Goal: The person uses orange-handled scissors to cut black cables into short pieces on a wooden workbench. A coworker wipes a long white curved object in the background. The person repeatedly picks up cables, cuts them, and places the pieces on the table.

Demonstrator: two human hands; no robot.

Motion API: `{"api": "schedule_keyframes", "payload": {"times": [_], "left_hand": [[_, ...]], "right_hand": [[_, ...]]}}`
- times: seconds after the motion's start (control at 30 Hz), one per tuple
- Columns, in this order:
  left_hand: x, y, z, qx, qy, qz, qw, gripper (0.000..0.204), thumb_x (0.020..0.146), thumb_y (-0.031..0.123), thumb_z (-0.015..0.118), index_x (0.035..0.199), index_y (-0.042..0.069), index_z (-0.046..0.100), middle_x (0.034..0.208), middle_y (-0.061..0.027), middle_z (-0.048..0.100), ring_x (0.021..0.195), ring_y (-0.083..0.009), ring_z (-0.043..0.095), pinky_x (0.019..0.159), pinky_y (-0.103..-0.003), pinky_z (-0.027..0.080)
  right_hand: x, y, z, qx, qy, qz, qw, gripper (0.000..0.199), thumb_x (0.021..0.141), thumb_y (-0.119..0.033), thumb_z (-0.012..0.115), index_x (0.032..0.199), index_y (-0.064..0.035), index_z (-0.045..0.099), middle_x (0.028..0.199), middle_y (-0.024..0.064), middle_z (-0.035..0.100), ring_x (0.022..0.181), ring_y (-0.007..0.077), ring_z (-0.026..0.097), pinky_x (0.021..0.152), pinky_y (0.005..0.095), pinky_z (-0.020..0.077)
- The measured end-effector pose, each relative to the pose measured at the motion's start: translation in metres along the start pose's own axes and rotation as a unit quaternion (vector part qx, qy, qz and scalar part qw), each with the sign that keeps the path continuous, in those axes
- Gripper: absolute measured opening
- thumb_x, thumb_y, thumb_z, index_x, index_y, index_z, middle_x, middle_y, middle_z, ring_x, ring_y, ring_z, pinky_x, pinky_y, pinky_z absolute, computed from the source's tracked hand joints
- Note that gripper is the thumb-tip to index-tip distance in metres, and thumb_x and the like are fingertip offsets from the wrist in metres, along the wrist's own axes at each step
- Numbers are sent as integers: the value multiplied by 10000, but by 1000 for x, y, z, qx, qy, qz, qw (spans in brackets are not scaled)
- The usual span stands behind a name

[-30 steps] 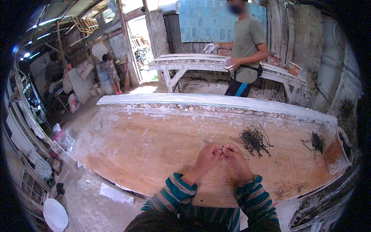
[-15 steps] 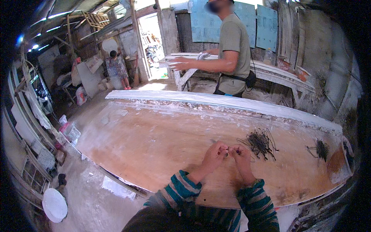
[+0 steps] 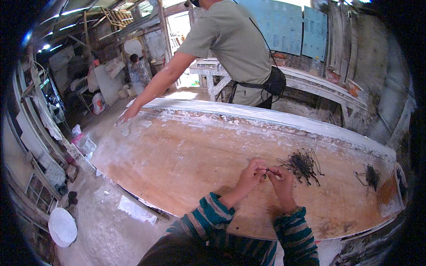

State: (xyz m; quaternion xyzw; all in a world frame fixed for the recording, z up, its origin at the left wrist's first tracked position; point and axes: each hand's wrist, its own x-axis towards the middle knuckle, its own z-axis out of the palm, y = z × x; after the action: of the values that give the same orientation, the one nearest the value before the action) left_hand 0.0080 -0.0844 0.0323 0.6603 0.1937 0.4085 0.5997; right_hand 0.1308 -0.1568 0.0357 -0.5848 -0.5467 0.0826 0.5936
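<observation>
Above the near side of a wooden worktable (image 3: pixel 191 155), my left hand (image 3: pixel 251 178) and my right hand (image 3: pixel 283 182) meet fingertip to fingertip. Both are closed in a pinch on a thin black cord (image 3: pixel 268 171), mostly hidden by the fingers. Just beyond my right hand lies a loose tangle of black cords (image 3: pixel 303 166) on the wood. Farther right is a smaller bundle of black cords (image 3: pixel 369 176).
Across the table a co-worker (image 3: pixel 235 44) leans over, one hand (image 3: pixel 128 114) at its far left end. A white raised ledge (image 3: pixel 266 115) runs along the far edge. A white basin (image 3: pixel 62 227) stands on the floor at left; a whitened bench (image 3: pixel 310 80) is behind.
The co-worker has moved left and bent forward, stretching an arm to the table's far left end. My hands stay together in nearly the same place, fingers shifted slightly.
</observation>
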Motion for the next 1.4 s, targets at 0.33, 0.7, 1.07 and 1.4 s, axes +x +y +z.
{"api": "schedule_keyframes", "payload": {"times": [0.33,0.7,1.07,1.4], "left_hand": [[0,-5,1,138,5,65,988,271,826,119,559,1076,79,463,901,-84,603,817,-183,599,714,-313,500],[0,-10,2,181,12,105,978,272,823,106,551,1085,42,510,980,-104,582,859,-201,591,749,-315,500],[0,-3,2,119,9,78,990,283,782,1,526,1061,43,501,932,-84,578,836,-168,571,699,-279,476],[0,1,4,88,3,77,993,256,803,13,514,1059,35,509,907,-75,590,812,-142,575,673,-256,481]], "right_hand": [[-2,-2,0,-7,11,45,999,96,716,-23,650,801,7,615,748,84,607,666,148,572,611,261,461],[-2,-10,-2,19,2,71,997,44,739,-11,595,777,9,583,715,50,579,658,114,530,612,249,436],[-3,-9,2,87,-32,97,991,24,793,-11,541,784,-23,522,696,-45,489,611,29,417,535,178,342],[-3,-1,2,140,-63,100,983,34,823,-29,485,800,-45,504,743,-27,493,680,53,450,599,195,379]]}}
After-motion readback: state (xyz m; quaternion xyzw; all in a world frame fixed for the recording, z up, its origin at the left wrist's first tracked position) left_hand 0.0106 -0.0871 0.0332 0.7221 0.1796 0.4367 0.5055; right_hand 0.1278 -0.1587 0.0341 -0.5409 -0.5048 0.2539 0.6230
